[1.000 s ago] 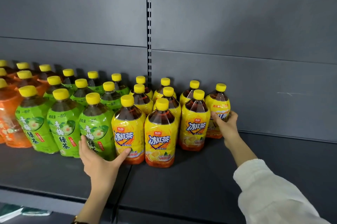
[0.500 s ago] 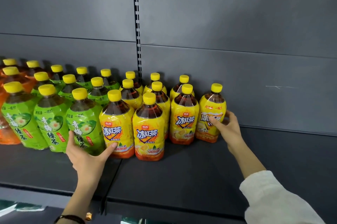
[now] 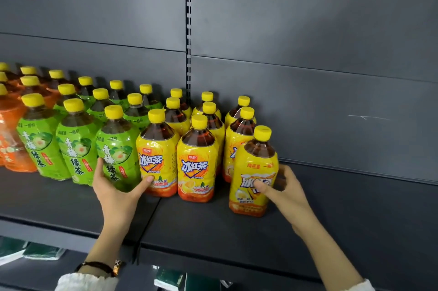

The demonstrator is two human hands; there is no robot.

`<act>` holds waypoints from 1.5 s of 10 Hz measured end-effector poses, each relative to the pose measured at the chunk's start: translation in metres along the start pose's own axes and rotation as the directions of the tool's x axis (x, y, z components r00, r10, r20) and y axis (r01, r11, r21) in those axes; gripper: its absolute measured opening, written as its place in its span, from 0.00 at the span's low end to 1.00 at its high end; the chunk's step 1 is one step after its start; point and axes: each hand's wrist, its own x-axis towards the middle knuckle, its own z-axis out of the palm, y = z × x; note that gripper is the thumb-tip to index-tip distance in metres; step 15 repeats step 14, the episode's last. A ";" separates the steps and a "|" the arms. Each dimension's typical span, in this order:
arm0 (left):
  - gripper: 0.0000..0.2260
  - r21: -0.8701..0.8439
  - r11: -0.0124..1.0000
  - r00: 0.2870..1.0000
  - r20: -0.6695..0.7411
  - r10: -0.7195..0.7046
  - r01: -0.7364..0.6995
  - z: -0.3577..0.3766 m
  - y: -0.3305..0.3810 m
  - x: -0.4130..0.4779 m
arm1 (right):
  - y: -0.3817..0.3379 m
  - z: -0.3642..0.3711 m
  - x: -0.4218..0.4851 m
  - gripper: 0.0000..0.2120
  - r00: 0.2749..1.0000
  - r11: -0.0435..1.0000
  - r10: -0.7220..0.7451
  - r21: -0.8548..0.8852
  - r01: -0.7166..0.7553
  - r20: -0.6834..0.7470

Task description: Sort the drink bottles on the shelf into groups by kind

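Yellow-capped drink bottles stand in blocks on a dark shelf (image 3: pixel 213 226): orange-label bottles (image 3: pixel 11 144) at far left, green tea bottles (image 3: pixel 75 148) beside them, yellow iced tea bottles (image 3: pixel 196 162) in the middle. My right hand (image 3: pixel 289 193) grips one yellow iced tea bottle (image 3: pixel 254 167) at the right end of the front row, thumb on its label, fingers behind it. My left hand (image 3: pixel 116 193) wraps the base of the rightmost front green tea bottle (image 3: pixel 116 146), with its thumb tip touching the neighbouring yellow bottle (image 3: pixel 156 155).
The shelf's dark back panel (image 3: pixel 308 101) rises just behind the bottles, with a slotted upright (image 3: pixel 188 30) in the middle. Bare shelf stretches right of the held bottle. Below the shelf edge lie dark green packages (image 3: pixel 42 250).
My right hand has drawn the yellow iced tea bottle from the back right forward to the front row. My left hand has kept its hold on the green tea bottle.
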 end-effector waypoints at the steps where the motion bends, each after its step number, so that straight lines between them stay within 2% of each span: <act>1: 0.50 0.008 1.000 1.000 0.015 0.011 -0.011 0.000 0.003 -0.002 | -0.005 0.020 -0.001 0.37 1.000 0.999 -0.014 -0.028 0.014 0.002; 2: 0.49 0.062 0.997 0.999 -0.018 0.048 -0.047 -0.008 0.003 -0.001 | -0.011 0.033 0.001 0.36 0.999 0.999 -0.038 -0.005 0.038 -0.035; 3: 0.50 0.109 0.991 0.996 -0.044 0.077 -0.072 -0.023 -0.001 0.015 | -0.018 0.038 0.008 0.46 0.999 0.999 -0.005 0.032 0.004 0.049; 4: 0.48 0.253 0.960 0.992 -0.009 0.127 -0.120 -0.036 0.000 0.037 | -0.021 0.042 0.009 0.41 0.990 0.999 -0.019 0.053 0.012 0.138; 5: 0.41 0.321 0.933 0.985 0.016 0.170 -0.166 -0.035 -0.002 0.044 | -0.017 0.044 0.009 0.40 0.987 0.997 -0.036 0.077 0.024 0.154; 6: 0.40 0.330 0.928 0.984 0.023 0.178 -0.175 -0.034 -0.006 0.043 | -0.014 0.047 0.007 0.45 0.989 0.996 -0.034 0.091 0.021 0.143; 7: 0.40 0.340 0.919 0.979 0.040 0.200 -0.202 -0.041 -0.010 0.047 | -0.010 0.053 0.003 0.37 0.998 0.988 -0.033 0.153 0.026 0.045; 8: 0.46 0.347 0.916 0.977 0.005 0.213 -0.202 -0.054 -0.015 0.055 | -0.010 0.061 -0.004 0.33 0.996 0.976 -0.039 0.210 0.055 -0.077; 9: 0.49 0.348 0.926 0.988 0.001 0.156 -0.146 -0.065 -0.021 0.068 | -0.010 0.073 -0.011 0.28 0.982 0.972 -0.036 0.221 0.078 -0.185; 10: 0.46 0.302 0.927 0.975 0.081 0.206 -0.221 -0.067 -0.030 0.074 | -0.006 0.084 -0.016 0.24 0.960 0.983 -0.031 0.165 0.080 -0.279; 11: 0.45 0.326 0.922 0.978 0.061 0.201 -0.210 -0.063 -0.032 0.074 | -0.003 0.092 -0.017 0.31 0.948 0.996 -0.025 0.079 0.052 -0.316; 12: 0.46 0.294 0.946 0.990 0.027 0.137 -0.139 -0.062 -0.021 0.073 | -0.001 0.098 -0.018 0.33 0.931 0.998 -0.004 0.060 0.028 -0.366; 13: 0.44 0.222 0.971 0.994 0.080 0.074 -0.090 -0.073 -0.013 0.073 | -0.007 0.106 -0.024 0.26 0.910 0.997 0.019 0.080 0.016 -0.414; 14: 0.28 0.155 0.987 0.990 0.140 0.015 -0.037 -0.097 -0.009 0.084 | -0.009 0.113 -0.033 0.22 0.849 0.999 0.029 0.028 -0.016 -0.528; 15: 0.28 0.155 0.987 0.990 0.140 0.015 -0.037 -0.097 -0.009 0.084 | -0.009 0.113 -0.033 0.22 0.849 0.999 0.029 0.028 -0.016 -0.528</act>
